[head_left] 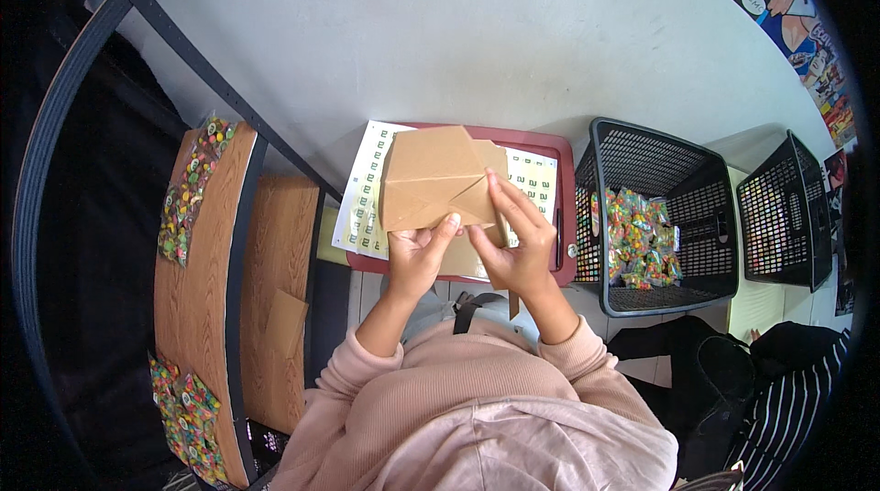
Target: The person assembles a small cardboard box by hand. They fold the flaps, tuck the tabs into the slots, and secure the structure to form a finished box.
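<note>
A brown cardboard box (426, 161), partly folded with creased flaps, is held up in front of me in both hands. My left hand (421, 251) grips its lower edge, thumb on the near face. My right hand (521, 239) holds the right side, its fingers against a folded flap and its thumb near the bottom edge. Beneath the cardboard lie white sheets printed with rows of small dark labels (368, 175), on a red-rimmed tray or table (566, 179). The box hides most of these sheets.
A black plastic basket (660, 303) at the right contains several bags of colourful candy (639, 234). Another black basket (784, 216) stands farther right. On the left, a wooden shelf (206, 308) bears more candy bags (188, 418); a flat cardboard piece (288, 324) lies on the lower board.
</note>
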